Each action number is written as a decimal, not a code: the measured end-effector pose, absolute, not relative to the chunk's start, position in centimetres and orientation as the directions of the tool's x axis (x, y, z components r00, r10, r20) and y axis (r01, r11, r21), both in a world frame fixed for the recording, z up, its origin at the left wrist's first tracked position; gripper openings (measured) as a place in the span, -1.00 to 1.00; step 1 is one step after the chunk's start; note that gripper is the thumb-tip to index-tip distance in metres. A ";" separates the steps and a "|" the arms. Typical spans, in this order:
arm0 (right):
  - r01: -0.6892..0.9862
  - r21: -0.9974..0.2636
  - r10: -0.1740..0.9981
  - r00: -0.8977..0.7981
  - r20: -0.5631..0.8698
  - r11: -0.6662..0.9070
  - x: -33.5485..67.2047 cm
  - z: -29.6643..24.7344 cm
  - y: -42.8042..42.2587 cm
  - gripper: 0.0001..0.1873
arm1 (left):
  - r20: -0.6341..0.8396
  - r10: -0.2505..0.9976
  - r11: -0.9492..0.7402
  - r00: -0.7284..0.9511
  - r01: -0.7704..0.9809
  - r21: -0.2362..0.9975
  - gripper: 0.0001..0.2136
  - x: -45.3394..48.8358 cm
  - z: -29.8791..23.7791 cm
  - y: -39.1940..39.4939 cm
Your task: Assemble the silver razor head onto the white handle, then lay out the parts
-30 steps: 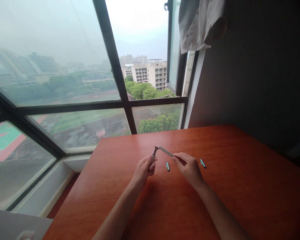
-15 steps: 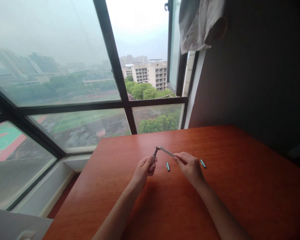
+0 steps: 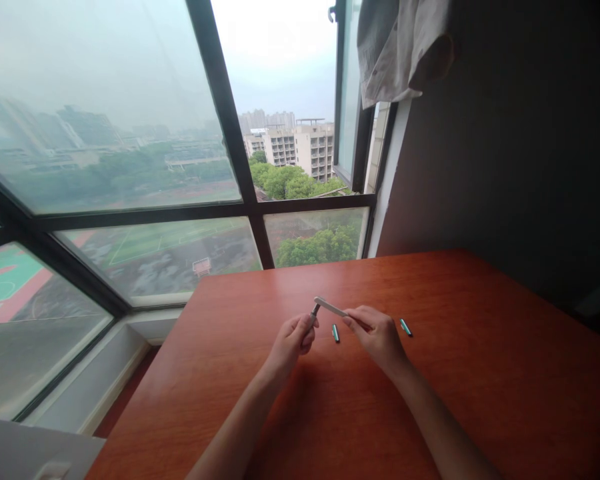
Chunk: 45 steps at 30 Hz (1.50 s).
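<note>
My left hand [image 3: 296,335] is closed round a razor handle [image 3: 315,311], its narrow dark neck pointing up and away from me. In my right hand [image 3: 375,331], a slim pale stick [image 3: 333,307] is pinched between thumb and fingers. It may be a small brush; its kind is not clear. The stick's rounded far end lies over the tip of the razor handle and hides it. Between the hands, a green and black razor cartridge [image 3: 335,333] lies on the table. A second razor cartridge [image 3: 406,327] rests just right of my right hand.
The reddish-brown wooden table [image 3: 480,387] reaches to the windows. A dark window frame [image 3: 180,213] runs behind it, with one sash [image 3: 349,100] swung open. Grey cloth [image 3: 405,53] hangs at upper right, beside a dark wall [image 3: 505,147].
The pale stick's far end has shifted slightly left and now covers the razor handle's dark tip, which was visible before. My left hand has moved slightly right and down.
</note>
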State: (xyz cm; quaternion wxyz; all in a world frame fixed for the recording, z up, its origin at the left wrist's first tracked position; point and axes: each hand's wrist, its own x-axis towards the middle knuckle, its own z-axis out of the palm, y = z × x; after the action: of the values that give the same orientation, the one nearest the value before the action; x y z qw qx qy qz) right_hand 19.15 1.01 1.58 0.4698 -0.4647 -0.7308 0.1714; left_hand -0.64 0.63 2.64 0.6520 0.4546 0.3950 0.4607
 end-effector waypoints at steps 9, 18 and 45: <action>0.553 -0.677 0.849 -0.113 0.516 0.486 19.3 1.8 0.9 -0.81 | -0.067 0.978 0.122 0.196 -0.285 0.951 -0.64 -1.3 3.1 0.9; 0.526 -0.685 0.841 -0.119 0.528 0.504 19.3 1.9 1.0 -0.80 | -0.086 0.960 0.144 0.267 -0.205 0.968 -0.62 -0.9 2.8 0.8; 0.489 -0.766 0.881 -0.009 0.472 0.416 19.4 2.4 0.9 -0.71 | -0.023 0.984 0.064 0.176 -0.228 0.972 -0.63 -1.3 3.3 0.9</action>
State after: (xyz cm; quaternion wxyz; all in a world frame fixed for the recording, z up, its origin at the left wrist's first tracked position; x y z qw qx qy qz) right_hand 19.44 0.88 2.35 0.4927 -0.5025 -0.6820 0.1989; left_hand -1.31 0.88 3.32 0.6074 0.4681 0.4037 0.4990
